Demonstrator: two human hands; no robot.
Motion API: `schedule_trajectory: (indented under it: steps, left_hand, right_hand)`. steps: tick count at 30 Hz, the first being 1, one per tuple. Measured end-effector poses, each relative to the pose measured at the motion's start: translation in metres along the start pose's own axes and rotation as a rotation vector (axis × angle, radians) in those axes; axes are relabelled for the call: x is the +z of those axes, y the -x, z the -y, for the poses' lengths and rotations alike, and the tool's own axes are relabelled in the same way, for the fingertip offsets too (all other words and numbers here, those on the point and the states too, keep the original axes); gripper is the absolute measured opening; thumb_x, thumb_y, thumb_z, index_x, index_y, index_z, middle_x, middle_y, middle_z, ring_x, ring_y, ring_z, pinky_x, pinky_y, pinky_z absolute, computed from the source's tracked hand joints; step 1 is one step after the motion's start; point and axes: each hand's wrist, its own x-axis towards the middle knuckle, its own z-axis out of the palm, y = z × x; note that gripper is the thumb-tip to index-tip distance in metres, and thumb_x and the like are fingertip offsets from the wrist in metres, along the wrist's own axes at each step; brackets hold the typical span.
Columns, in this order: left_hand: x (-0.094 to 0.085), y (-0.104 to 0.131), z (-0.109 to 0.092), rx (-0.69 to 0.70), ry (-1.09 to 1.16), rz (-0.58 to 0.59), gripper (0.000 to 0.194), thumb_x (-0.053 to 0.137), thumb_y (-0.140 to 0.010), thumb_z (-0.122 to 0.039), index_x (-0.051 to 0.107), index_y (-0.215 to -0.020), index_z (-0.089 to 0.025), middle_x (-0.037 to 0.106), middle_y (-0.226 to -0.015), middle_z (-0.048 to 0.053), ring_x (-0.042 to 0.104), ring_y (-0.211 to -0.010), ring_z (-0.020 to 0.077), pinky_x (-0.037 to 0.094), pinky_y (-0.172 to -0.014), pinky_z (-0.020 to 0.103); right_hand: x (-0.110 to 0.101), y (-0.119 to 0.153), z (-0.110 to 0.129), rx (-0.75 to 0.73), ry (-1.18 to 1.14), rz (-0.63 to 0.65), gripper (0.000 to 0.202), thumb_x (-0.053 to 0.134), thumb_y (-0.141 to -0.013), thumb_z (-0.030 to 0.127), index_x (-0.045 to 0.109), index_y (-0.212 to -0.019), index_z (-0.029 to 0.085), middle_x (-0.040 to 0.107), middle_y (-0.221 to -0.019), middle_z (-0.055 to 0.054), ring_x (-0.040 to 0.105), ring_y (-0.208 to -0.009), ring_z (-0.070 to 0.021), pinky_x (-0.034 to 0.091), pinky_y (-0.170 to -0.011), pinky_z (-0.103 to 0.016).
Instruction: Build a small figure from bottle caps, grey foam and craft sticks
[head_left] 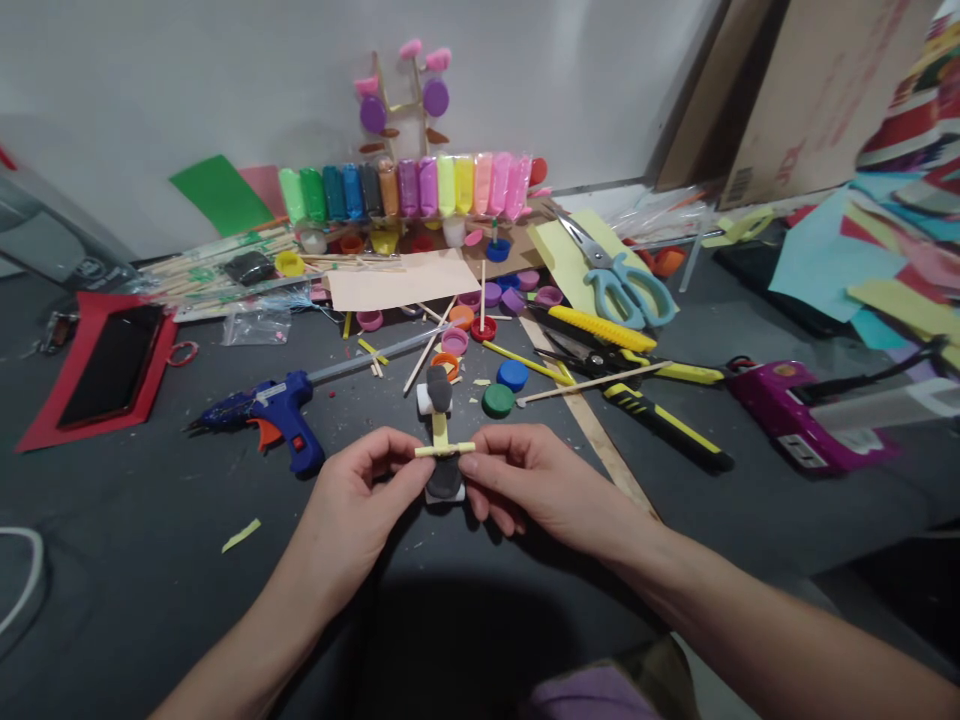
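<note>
Two-ended model (pixel 440 428) looks partly assembled, right of the glue gun (pixel 279 408)
Left hand (pixel 365 502) and right hand (pixel 529 478) pinch its yellow crosspiece (pixel 447 450); dark pieces (pixel 440 388) sit on both white ends (pixel 425 402); crosspiece's fixing unclear.

Both forearms (pixel 712 590) are bare, ending in slender fingers (pixel 506 438). Purple cloth (pixel 592 697) and darker, olive-brown fabric (pixel 660 672) show at the lower edge.

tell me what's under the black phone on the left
A red sheet shows around the phone; the part directly beneath it is covered, so anything between them can't be seen.
</note>
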Motion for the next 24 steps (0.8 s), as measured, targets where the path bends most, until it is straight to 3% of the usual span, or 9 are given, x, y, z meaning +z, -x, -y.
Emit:
schedule_trajectory:
  steps: [24]
  left_hand:
    - [0.0030,-0.0029,-0.0036,0.032,0.076,-0.016,0.018,0.074,-0.081,-0.036,0.074,-0.090,-0.020,0.060,-0.065,-0.005,0.044,-0.054,0.0066,0.033,-0.050,0.017]
  right_hand:
    - [-0.0021,-0.0062,-0.0044,-0.073,-0.165,-0.039,0.026,0.068,-0.081,0.040,0.054,-0.084,0.018,0.057,-0.053,0.007,0.045,-0.036,-0.0045,0.033,-0.035,-0.014]
